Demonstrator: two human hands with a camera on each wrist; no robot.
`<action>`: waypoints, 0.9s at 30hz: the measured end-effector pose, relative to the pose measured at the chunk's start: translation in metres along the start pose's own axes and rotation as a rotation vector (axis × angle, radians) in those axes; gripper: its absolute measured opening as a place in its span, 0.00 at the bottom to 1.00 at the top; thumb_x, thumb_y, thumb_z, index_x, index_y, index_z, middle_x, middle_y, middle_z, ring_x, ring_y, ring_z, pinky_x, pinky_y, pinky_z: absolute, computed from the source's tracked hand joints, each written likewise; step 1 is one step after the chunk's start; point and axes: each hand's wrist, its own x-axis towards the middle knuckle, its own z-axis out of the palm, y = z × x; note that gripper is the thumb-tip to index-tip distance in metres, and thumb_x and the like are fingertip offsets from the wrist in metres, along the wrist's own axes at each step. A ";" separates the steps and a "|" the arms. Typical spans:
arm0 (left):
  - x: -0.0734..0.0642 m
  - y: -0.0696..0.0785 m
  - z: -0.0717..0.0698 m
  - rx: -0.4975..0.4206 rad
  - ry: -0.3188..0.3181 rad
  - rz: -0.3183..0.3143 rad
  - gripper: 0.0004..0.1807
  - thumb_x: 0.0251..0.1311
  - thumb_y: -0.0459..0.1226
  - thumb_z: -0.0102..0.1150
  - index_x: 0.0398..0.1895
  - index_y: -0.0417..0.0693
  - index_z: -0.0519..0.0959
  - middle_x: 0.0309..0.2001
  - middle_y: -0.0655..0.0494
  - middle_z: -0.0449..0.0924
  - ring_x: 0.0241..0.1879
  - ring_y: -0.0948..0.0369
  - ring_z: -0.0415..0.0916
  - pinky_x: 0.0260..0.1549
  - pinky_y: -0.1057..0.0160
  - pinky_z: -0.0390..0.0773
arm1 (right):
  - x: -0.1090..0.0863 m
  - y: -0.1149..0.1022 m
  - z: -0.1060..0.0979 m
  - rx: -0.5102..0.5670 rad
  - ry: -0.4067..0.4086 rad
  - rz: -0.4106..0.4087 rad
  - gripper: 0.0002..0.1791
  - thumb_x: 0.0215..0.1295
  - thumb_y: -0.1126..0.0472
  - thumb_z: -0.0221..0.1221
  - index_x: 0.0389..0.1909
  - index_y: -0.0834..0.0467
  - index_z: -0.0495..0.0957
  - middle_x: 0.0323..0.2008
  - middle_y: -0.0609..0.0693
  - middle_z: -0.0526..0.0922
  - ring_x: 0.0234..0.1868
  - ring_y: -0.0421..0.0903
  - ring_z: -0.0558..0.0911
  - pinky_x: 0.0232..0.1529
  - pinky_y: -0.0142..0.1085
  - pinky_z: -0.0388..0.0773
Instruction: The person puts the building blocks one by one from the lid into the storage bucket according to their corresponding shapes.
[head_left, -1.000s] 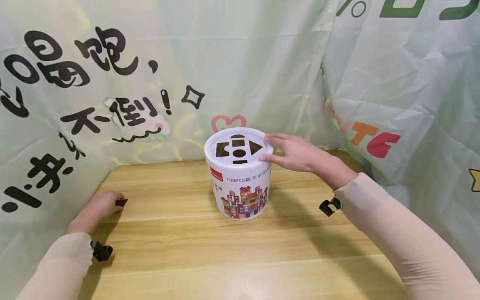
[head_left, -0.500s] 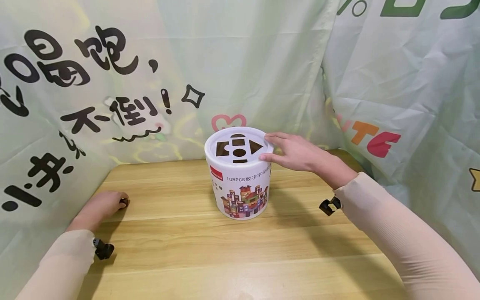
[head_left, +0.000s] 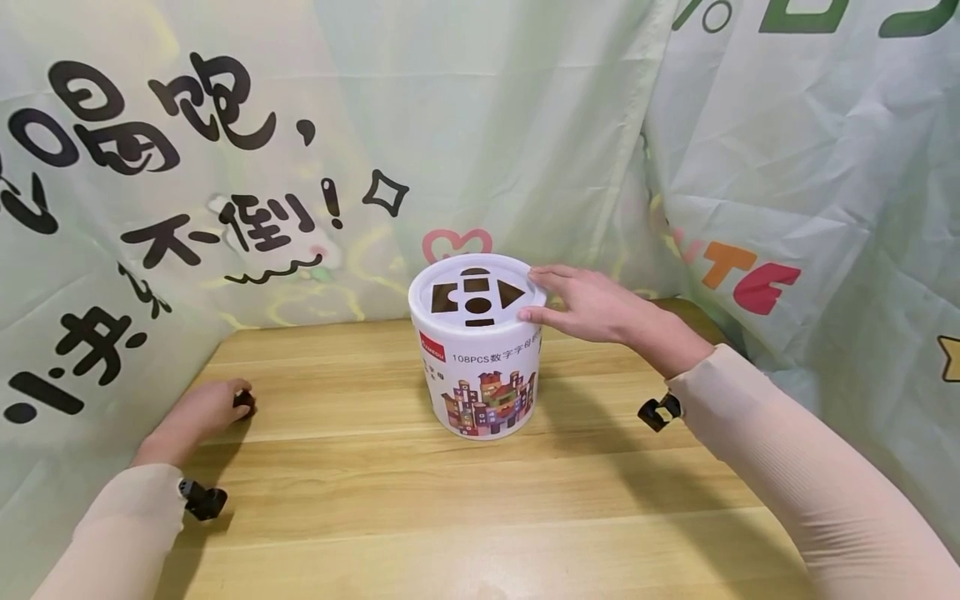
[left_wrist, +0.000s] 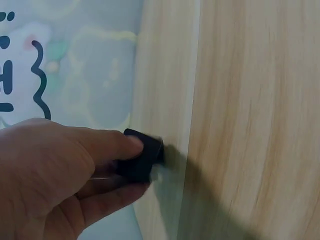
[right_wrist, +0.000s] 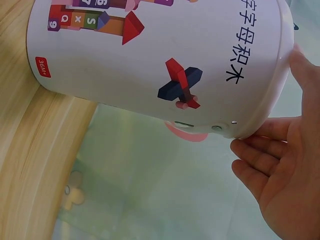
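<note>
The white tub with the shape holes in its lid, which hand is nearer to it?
Right. The right hand touches the tub at its lid rim, fingers along the edge. The left hand is well off to the left on the table, pinching a small dark block.

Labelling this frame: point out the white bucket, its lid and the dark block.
white bucket [head_left: 480,379], head view, front wall.
lid [head_left: 450,277], head view, bare top.
dark block [left_wrist: 142,160], left wrist view, side face.

Glossy white tub [head_left: 480,367], wood-grain table [head_left: 465,508]
</note>
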 end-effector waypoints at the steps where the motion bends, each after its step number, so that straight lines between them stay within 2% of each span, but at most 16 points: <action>1: -0.001 0.000 -0.001 -0.005 -0.015 -0.003 0.21 0.61 0.31 0.61 0.52 0.22 0.72 0.40 0.29 0.79 0.34 0.42 0.78 0.35 0.46 0.77 | 0.000 0.000 0.000 -0.001 0.001 -0.001 0.48 0.65 0.27 0.46 0.73 0.59 0.60 0.72 0.57 0.61 0.70 0.59 0.62 0.67 0.57 0.59; 5: -0.002 0.003 -0.008 -0.060 -0.069 -0.028 0.23 0.62 0.31 0.60 0.55 0.22 0.69 0.36 0.33 0.80 0.29 0.51 0.75 0.29 0.52 0.74 | 0.001 0.001 0.000 -0.005 0.007 -0.010 0.48 0.65 0.28 0.47 0.73 0.60 0.61 0.72 0.58 0.61 0.70 0.59 0.63 0.67 0.56 0.59; 10: 0.000 0.008 -0.013 -0.153 -0.081 -0.045 0.21 0.62 0.35 0.61 0.52 0.27 0.71 0.32 0.43 0.78 0.28 0.53 0.74 0.26 0.55 0.73 | 0.001 0.000 0.001 -0.003 0.005 -0.004 0.48 0.65 0.27 0.46 0.73 0.60 0.61 0.72 0.57 0.61 0.70 0.59 0.63 0.67 0.56 0.60; 17: 0.008 0.022 -0.021 -0.226 -0.005 -0.007 0.21 0.62 0.38 0.61 0.50 0.30 0.71 0.34 0.40 0.81 0.29 0.53 0.77 0.26 0.55 0.75 | 0.000 0.000 0.001 0.004 0.006 0.002 0.48 0.65 0.27 0.47 0.73 0.60 0.61 0.72 0.57 0.62 0.70 0.59 0.63 0.67 0.56 0.60; 27: 0.015 0.058 -0.050 -0.259 0.126 0.087 0.19 0.60 0.38 0.64 0.50 0.36 0.74 0.32 0.49 0.82 0.31 0.54 0.79 0.29 0.54 0.76 | 0.000 0.000 0.001 0.008 0.008 0.001 0.48 0.65 0.28 0.47 0.73 0.60 0.61 0.72 0.57 0.62 0.70 0.59 0.63 0.67 0.56 0.60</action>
